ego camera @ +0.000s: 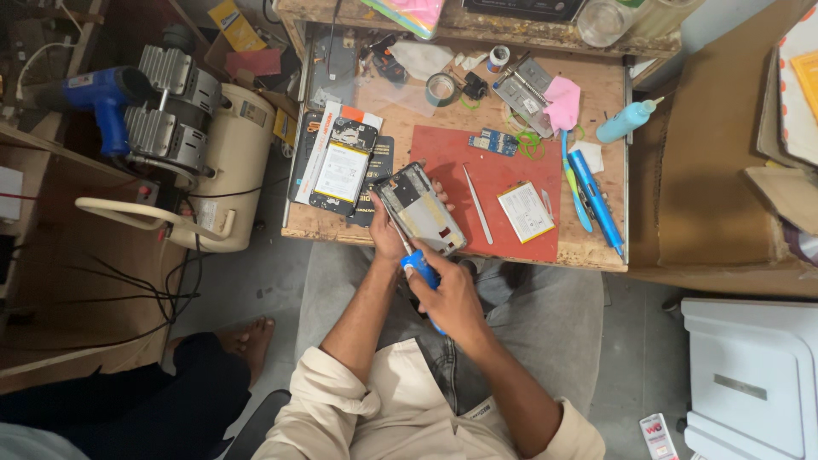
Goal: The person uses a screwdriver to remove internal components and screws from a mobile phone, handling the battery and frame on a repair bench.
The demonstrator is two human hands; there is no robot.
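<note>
Head view, looking down on a red mat (pixel 498 170). Opened phone (pixel 420 209) at the mat's near-left corner, clasped in the left hand (pixel 388 232). Right hand (pixel 452 298) closed round a blue-handled screwdriver (pixel 417 264), tip on the phone's frame. Probably mid-way through working a screw; next calls for a steady upright tip. Tweezers (pixel 478 204) and battery (pixel 526 211) right of the phone, on the mat.

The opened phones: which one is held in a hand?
The silver-framed phone at the table's front edge, gripped by the left hand. The other opened phone lies untouched to its left, on dark boxes.
</note>
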